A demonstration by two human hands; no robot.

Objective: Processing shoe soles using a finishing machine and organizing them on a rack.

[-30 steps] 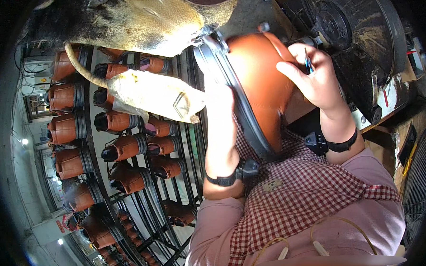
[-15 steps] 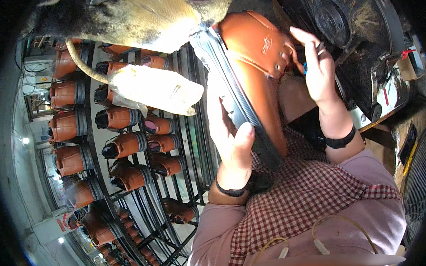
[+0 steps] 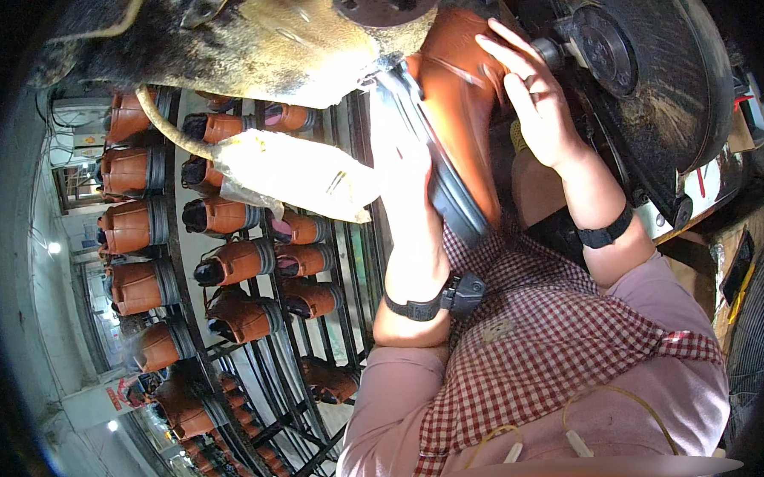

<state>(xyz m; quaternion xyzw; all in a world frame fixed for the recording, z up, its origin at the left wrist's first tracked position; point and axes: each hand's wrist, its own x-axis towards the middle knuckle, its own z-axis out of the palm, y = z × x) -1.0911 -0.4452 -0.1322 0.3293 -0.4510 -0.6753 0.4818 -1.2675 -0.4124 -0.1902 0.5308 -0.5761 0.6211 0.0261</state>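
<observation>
A brown leather boot [image 3: 459, 120] with a thick dark sole [image 3: 459, 203] is held tilted in front of me, its upper end touching or very near a grimy tan-and-black machine housing [image 3: 306, 50]. My left hand [image 3: 409, 186] presses along the sole side, partly washed out by bright light. On the other side, my right hand [image 3: 540, 104] steadies the leather upper with long, slightly bent fingers and the thumb apart. The boot's opening is turned away from view.
A black rack [image 3: 200, 332] of similar brown boots [image 3: 231, 260] stands at left. A pale plastic-wrapped bundle [image 3: 298, 174] hangs from a hose [image 3: 168, 124] close to my left hand. Beside my right hand is a large dark round machine part [image 3: 647, 65].
The boot has turned, so its front and lace area no longer face me. My left hand has rolled its wrist over, and my right fingers have moved up along the upper.
</observation>
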